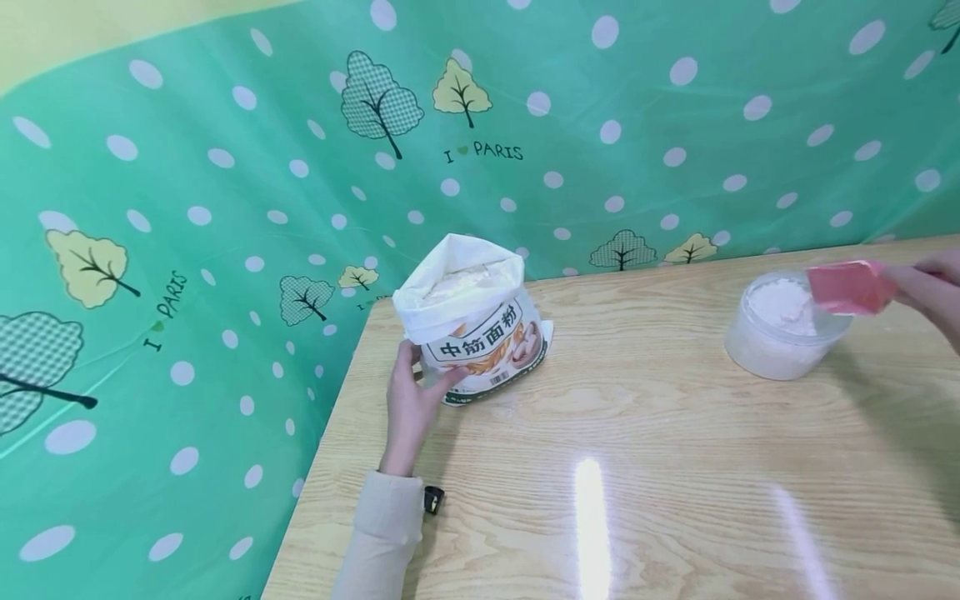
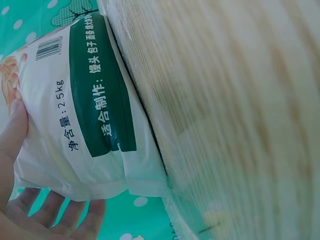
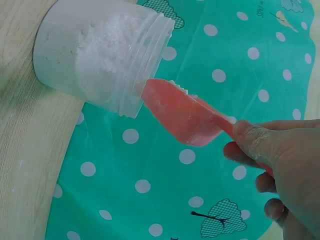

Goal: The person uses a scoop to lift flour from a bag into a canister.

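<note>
My left hand (image 1: 415, 408) holds a white flour bag (image 1: 483, 354) by its lower left side, at the table's far left. In the left wrist view the thumb (image 2: 16, 127) lies on the printed front, and the other fingers reach along the side. Its rolled-down top shows flour (image 1: 468, 281) inside. On the right, my right hand (image 1: 932, 293) grips the handle of a pink scoop (image 3: 182, 112). The scoop is at the rim of a clear round jar (image 1: 757, 357) holding white flour (image 1: 782, 305). A little flour shows along the scoop's edge.
Both containers stand on a light wood-grain table (image 1: 645, 417). Behind and to the left hangs a green dotted cloth (image 1: 300, 183) with tree prints. A small black object (image 1: 432, 499) shows beside the left sleeve (image 1: 386, 517).
</note>
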A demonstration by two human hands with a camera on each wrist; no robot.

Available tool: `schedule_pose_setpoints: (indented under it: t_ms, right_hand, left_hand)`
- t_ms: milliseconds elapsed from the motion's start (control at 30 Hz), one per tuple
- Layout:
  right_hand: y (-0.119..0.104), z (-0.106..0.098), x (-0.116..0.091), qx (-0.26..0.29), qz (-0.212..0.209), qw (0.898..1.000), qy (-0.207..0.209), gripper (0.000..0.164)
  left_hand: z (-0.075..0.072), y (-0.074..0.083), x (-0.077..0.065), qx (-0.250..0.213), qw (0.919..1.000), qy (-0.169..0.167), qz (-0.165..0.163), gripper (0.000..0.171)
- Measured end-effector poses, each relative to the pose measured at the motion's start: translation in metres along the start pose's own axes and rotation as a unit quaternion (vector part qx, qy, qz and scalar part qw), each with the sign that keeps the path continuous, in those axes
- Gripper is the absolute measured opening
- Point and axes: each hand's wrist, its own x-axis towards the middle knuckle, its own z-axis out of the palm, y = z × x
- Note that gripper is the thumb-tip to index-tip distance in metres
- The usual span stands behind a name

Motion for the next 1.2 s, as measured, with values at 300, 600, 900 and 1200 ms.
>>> schedule_pose_setpoints:
  t_ms: [300,600,900,1200]
  right_hand:
    - [0.004,0.003,-0.006,-0.035,-0.007,0.998,0.056,0.078]
    - [0.005,0.002,-0.005,-0.014,0.016,0.999,0.049,0.075]
    - [-0.008,-0.005,-0.006,-0.030,0.002,0.997,0.065,0.075]
    - [-0.049,-0.015,0.006,-0.074,0.086,0.993,-0.034,0.022]
  left_hand:
    - [0.000,0.001,0.000,-0.004,1.0000,0.004,0.002,0.071]
    - [0.000,0.002,-0.003,-0.020,0.9998,0.005,-0.004,0.075]
    - [-0.006,0.004,-0.007,-0.028,0.9995,0.017,-0.005,0.066]
    - [-0.008,0.005,-0.011,-0.025,0.9996,0.014,-0.009,0.065]
